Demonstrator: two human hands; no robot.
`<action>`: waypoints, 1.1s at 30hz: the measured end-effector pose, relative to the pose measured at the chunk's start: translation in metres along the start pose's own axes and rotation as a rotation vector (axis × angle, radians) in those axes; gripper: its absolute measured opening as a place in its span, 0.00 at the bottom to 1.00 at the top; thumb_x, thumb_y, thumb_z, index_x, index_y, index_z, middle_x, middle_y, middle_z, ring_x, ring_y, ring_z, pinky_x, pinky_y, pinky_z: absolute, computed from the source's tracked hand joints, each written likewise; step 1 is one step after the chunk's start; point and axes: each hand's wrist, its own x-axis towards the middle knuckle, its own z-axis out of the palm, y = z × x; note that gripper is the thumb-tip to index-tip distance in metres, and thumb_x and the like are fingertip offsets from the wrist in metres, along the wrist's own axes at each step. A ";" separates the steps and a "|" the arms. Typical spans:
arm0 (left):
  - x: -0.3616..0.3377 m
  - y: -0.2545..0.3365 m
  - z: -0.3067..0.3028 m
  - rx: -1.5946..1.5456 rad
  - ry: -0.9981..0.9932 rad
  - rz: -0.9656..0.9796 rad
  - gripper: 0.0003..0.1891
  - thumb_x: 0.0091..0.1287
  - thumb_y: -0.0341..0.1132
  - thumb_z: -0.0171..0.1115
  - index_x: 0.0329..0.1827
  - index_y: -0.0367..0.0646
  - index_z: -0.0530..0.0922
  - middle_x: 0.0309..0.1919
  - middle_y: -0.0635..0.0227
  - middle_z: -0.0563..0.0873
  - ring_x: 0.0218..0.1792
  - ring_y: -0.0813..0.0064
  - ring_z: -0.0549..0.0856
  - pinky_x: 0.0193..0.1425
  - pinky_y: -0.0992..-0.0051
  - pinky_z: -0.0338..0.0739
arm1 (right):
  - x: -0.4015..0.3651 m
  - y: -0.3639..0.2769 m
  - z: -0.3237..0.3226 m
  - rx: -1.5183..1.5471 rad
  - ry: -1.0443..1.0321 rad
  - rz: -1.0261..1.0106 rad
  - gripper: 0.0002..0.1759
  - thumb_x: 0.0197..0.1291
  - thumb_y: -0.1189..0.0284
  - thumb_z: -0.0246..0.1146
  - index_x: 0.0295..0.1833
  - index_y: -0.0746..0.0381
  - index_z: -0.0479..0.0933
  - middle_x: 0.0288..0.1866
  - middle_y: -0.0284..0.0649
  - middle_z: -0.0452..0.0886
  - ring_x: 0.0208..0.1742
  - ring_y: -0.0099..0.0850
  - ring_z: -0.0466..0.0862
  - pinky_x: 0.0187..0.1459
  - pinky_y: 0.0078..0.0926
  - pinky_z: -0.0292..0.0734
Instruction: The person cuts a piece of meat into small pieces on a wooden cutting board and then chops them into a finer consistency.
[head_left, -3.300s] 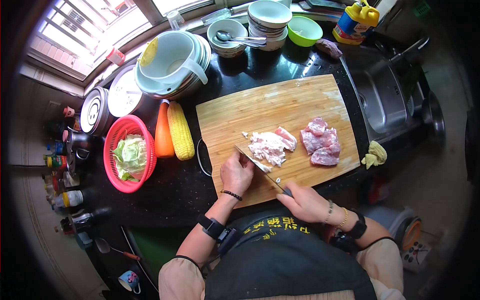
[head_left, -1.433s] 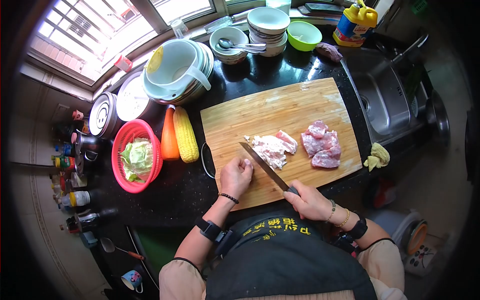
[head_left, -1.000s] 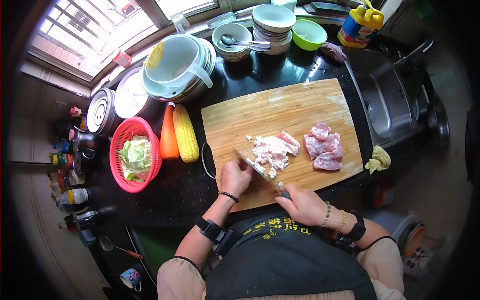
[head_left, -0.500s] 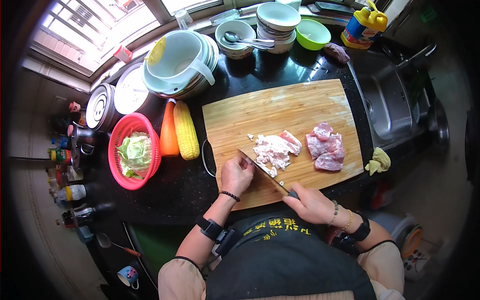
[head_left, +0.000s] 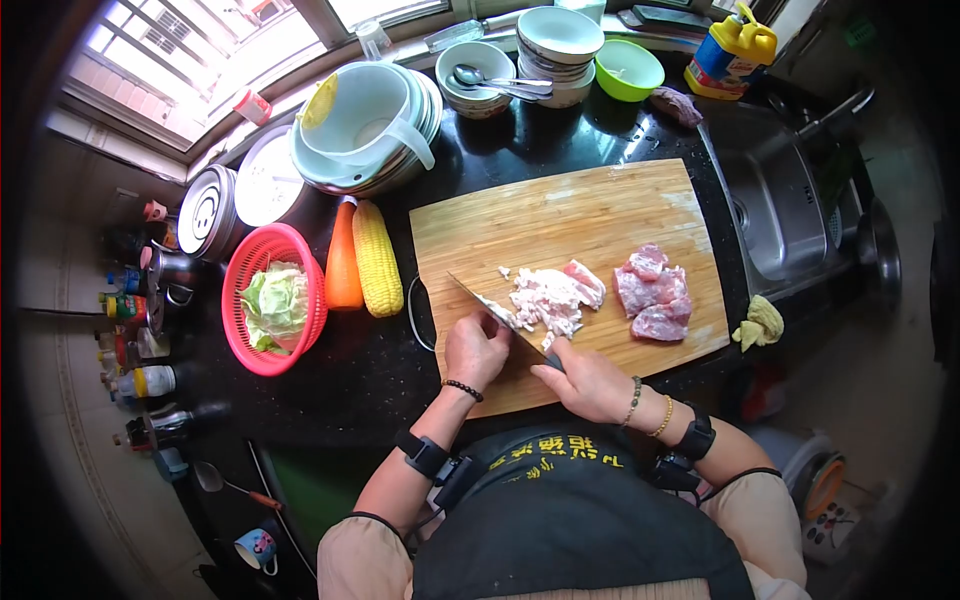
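Observation:
A knife [head_left: 508, 320] is in my right hand [head_left: 583, 380], its blade slanting up and left over the lower left part of the wooden cutting board [head_left: 550, 215]. Close against the near side of the blade is my left hand [head_left: 476, 350], fingers curled; what they hold, if anything, is hidden. Small pale pieces of chopped meat [head_left: 549, 300] lie just beyond the blade, some along its edge. Larger chunks of raw pink meat [head_left: 653, 295] rest at the board's right side.
Left of the board are a corn cob [head_left: 377, 262], a carrot [head_left: 343, 260] and a red basket [head_left: 234, 330] with cabbage. Bowls [head_left: 560, 40] and a green bowl [head_left: 628, 72] stand behind. To the right are a sink [head_left: 775, 200] and a crumpled cloth [head_left: 760, 322].
My right hand and the knife have moved left and up, and the blade tip reaches farther past my left hand. My left hand has stayed nearly in place.

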 end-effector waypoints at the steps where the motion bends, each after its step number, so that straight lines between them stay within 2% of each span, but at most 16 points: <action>1: -0.001 0.003 -0.002 0.037 -0.008 0.005 0.12 0.55 0.38 0.63 0.27 0.36 0.80 0.24 0.52 0.84 0.29 0.53 0.84 0.34 0.61 0.77 | -0.004 0.002 -0.002 -0.002 0.000 0.000 0.19 0.65 0.59 0.55 0.46 0.66 0.68 0.30 0.58 0.78 0.34 0.57 0.79 0.35 0.47 0.73; 3: -0.002 0.003 -0.003 0.070 -0.011 0.005 0.12 0.54 0.38 0.63 0.26 0.36 0.80 0.23 0.52 0.83 0.29 0.53 0.84 0.34 0.61 0.77 | -0.016 0.005 -0.007 0.004 -0.025 0.005 0.22 0.66 0.57 0.54 0.43 0.69 0.68 0.29 0.59 0.79 0.33 0.57 0.80 0.35 0.49 0.73; 6: -0.001 0.002 -0.001 0.058 0.006 0.045 0.11 0.54 0.38 0.62 0.25 0.37 0.80 0.22 0.52 0.83 0.28 0.53 0.84 0.34 0.61 0.77 | -0.040 -0.008 -0.026 0.111 -0.121 0.110 0.22 0.66 0.56 0.54 0.42 0.69 0.68 0.30 0.59 0.79 0.34 0.57 0.79 0.36 0.49 0.73; 9: -0.002 0.005 0.000 0.060 -0.004 0.034 0.11 0.54 0.37 0.62 0.26 0.37 0.80 0.22 0.52 0.83 0.28 0.53 0.84 0.34 0.61 0.77 | -0.054 -0.009 -0.031 0.075 -0.152 0.126 0.23 0.66 0.56 0.53 0.42 0.69 0.68 0.31 0.60 0.79 0.35 0.57 0.79 0.37 0.50 0.73; 17: -0.005 0.008 -0.002 0.100 0.004 0.015 0.11 0.55 0.38 0.63 0.27 0.37 0.79 0.23 0.54 0.84 0.29 0.54 0.84 0.35 0.62 0.77 | -0.004 -0.004 -0.001 0.015 -0.045 0.026 0.22 0.67 0.56 0.51 0.40 0.68 0.67 0.29 0.61 0.78 0.35 0.59 0.78 0.36 0.50 0.72; 20: -0.005 0.011 -0.002 0.059 0.012 0.002 0.11 0.54 0.37 0.63 0.26 0.36 0.79 0.22 0.53 0.83 0.28 0.54 0.84 0.35 0.62 0.77 | -0.014 -0.002 -0.012 0.123 -0.069 0.066 0.22 0.67 0.56 0.52 0.42 0.69 0.67 0.25 0.57 0.77 0.30 0.54 0.80 0.34 0.46 0.73; 22: -0.005 0.008 -0.002 0.067 0.009 0.003 0.11 0.54 0.37 0.62 0.26 0.36 0.79 0.22 0.53 0.83 0.27 0.54 0.84 0.34 0.63 0.77 | -0.026 -0.002 -0.018 0.258 -0.190 0.192 0.22 0.68 0.57 0.52 0.44 0.69 0.67 0.21 0.51 0.76 0.21 0.44 0.80 0.30 0.41 0.74; 23: -0.004 0.007 -0.002 0.078 0.004 0.005 0.11 0.53 0.37 0.62 0.25 0.36 0.79 0.21 0.53 0.83 0.27 0.54 0.84 0.34 0.63 0.77 | -0.033 -0.004 -0.023 0.257 -0.194 0.191 0.22 0.68 0.57 0.52 0.44 0.69 0.67 0.21 0.51 0.76 0.21 0.44 0.80 0.30 0.41 0.74; 25: -0.005 0.008 -0.003 0.069 0.006 -0.005 0.11 0.53 0.36 0.62 0.25 0.36 0.79 0.21 0.53 0.83 0.27 0.54 0.84 0.34 0.63 0.77 | -0.048 -0.007 -0.034 0.353 -0.290 0.323 0.23 0.68 0.56 0.51 0.46 0.69 0.67 0.19 0.45 0.76 0.15 0.33 0.78 0.24 0.35 0.73; 29: -0.005 0.006 0.000 0.064 0.009 -0.003 0.10 0.52 0.36 0.62 0.26 0.36 0.79 0.21 0.53 0.82 0.27 0.54 0.84 0.34 0.62 0.77 | -0.039 0.001 -0.021 0.355 -0.283 0.317 0.22 0.69 0.56 0.50 0.46 0.68 0.67 0.19 0.41 0.76 0.14 0.29 0.77 0.21 0.31 0.72; 31: -0.005 0.008 -0.001 0.085 0.012 0.015 0.10 0.52 0.36 0.61 0.26 0.36 0.79 0.21 0.53 0.83 0.27 0.54 0.84 0.34 0.62 0.77 | -0.015 0.003 -0.007 0.311 -0.232 0.194 0.22 0.69 0.56 0.49 0.46 0.68 0.66 0.18 0.40 0.75 0.14 0.28 0.77 0.19 0.29 0.72; 33: -0.005 0.009 -0.002 0.111 0.016 0.038 0.10 0.52 0.36 0.61 0.26 0.37 0.79 0.22 0.53 0.83 0.28 0.54 0.84 0.35 0.62 0.77 | -0.004 -0.005 -0.011 0.351 -0.228 0.195 0.21 0.70 0.56 0.49 0.45 0.67 0.66 0.18 0.39 0.74 0.13 0.28 0.77 0.18 0.28 0.72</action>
